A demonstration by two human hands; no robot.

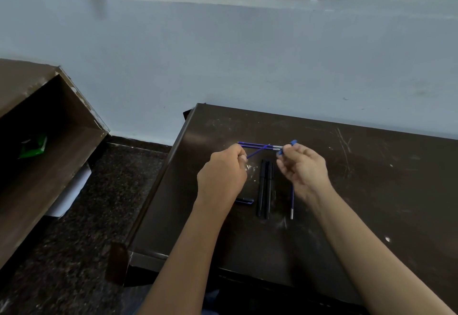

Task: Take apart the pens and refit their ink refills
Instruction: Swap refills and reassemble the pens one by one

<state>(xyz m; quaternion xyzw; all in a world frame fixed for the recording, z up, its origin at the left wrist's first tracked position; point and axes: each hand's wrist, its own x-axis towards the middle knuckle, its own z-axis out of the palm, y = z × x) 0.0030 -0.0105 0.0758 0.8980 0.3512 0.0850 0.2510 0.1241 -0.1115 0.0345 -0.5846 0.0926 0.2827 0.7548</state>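
The left hand is pinching one thin blue ink refill in a tight finger grip, just left of the two long black pen tubes. These are lying side by side on the scratched dark brown tabletop. The held refill is slanting up and to the right, away from the fingers.

The right hand is hovering just right of the black tubes, its fingertip grip holding a small blue plastic pen piece.

Two more blue refills are lying flat just beyond the tubes. Another blue refill with a silver tip is lying just right of the tubes, partly under the right hand. A short black piece is sitting left of them, under the left wrist.

The tabletop's left edge is running well left of the tubes, and wide open wood is stretching out to their right.
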